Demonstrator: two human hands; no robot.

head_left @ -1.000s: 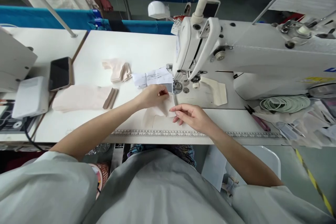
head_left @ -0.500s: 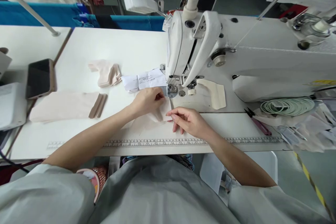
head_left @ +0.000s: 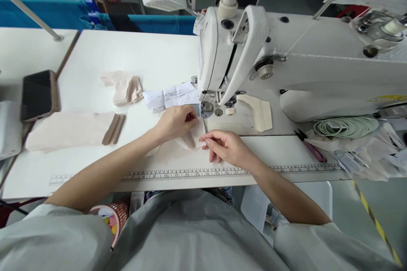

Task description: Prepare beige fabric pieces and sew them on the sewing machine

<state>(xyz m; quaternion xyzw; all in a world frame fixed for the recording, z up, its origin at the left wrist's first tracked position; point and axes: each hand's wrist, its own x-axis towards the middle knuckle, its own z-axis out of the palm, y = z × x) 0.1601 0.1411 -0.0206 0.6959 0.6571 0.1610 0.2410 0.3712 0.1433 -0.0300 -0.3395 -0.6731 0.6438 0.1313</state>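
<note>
White worktable [head_left: 165, 59] holds the sewing machine [head_left: 209, 53], and just your side of its needle end your left hand [head_left: 178, 123] and right hand [head_left: 227, 147] pinch pale cloth [head_left: 198, 130], probably light, limp and easily creased, so best gripped by its edges.

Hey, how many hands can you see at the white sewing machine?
2: the bare left hand, gripping thin pale-pink cloth before the white sewing machine; the bare right hand, at that cloth's right edge.

A pale cloth [head_left: 197, 132] was pinched by the left hand [head_left: 177, 123] and right hand [head_left: 227, 148] beside a white sewing machine [head_left: 311, 72]; folded fabric [head_left: 70, 130] was laid at left, snips [head_left: 314, 150] at right.
</note>
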